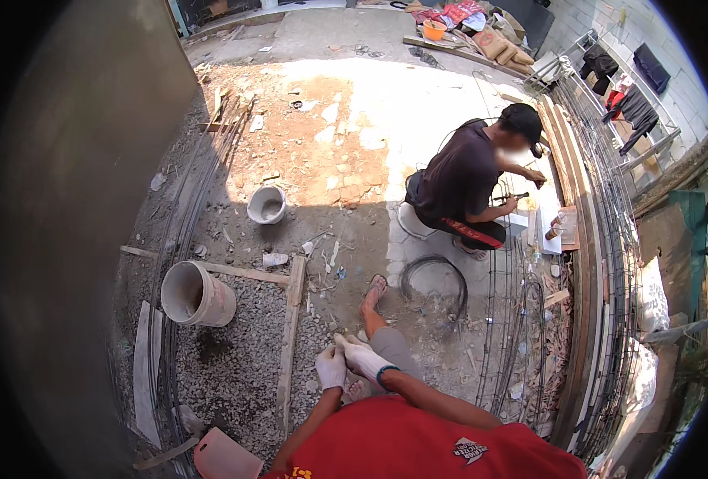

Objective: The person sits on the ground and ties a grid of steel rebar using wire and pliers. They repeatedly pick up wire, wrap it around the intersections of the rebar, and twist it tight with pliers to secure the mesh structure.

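My left hand [331, 369] and my right hand [362, 358] wear white work gloves and meet in front of me, fingertips together. The fingers of both look closed; anything between them is too small or too covered to name. A teal band circles my right wrist. Below them show my sandalled foot [374, 294] and the dirt ground. Just left of the hands lies a wooden board [291, 335] bordering a bed of grey gravel [246, 359]. On that gravel stands a large pale bucket [198, 295], nearest to my left hand's side.
A smaller white bucket [267, 205] sits farther off. At right a co-worker [470, 172] squats, tool in hand, beside long steel rebar cages [501, 319]. A coil of black wire [434, 287] lies between us. Long timbers [589, 279] line the right; a pink dustpan-like piece [226, 457] lies lower left.
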Motion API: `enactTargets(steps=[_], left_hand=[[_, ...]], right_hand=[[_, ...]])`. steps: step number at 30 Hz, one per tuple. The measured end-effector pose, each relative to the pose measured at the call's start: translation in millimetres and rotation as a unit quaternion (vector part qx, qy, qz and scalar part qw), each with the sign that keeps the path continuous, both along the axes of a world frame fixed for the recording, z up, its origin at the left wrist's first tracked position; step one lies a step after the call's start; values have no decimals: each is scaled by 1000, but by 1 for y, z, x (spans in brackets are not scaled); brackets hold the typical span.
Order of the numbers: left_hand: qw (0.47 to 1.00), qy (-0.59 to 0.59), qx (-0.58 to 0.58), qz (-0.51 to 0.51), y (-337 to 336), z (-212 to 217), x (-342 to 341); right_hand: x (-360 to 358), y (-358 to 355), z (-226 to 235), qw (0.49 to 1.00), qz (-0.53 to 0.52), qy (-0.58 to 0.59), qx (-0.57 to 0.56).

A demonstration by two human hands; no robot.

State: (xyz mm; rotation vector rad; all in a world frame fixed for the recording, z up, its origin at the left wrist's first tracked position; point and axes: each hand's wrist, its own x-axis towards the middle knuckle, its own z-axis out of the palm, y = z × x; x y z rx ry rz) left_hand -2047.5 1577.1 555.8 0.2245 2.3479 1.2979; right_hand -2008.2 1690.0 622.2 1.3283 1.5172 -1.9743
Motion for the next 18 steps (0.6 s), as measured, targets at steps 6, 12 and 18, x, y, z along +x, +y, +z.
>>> enactTargets(steps=[6,12,18], left_hand=[[993,-41,-6,112,78,-52,-156],[922,-237,191,238,199,7,-262],[809,-533,223,114,347,69,-334]], right_hand=[[-134,48,-24,963,180,199,-3],[-208,234,42,882,322,250,237],[-283,381,54,683,445,189,547]])
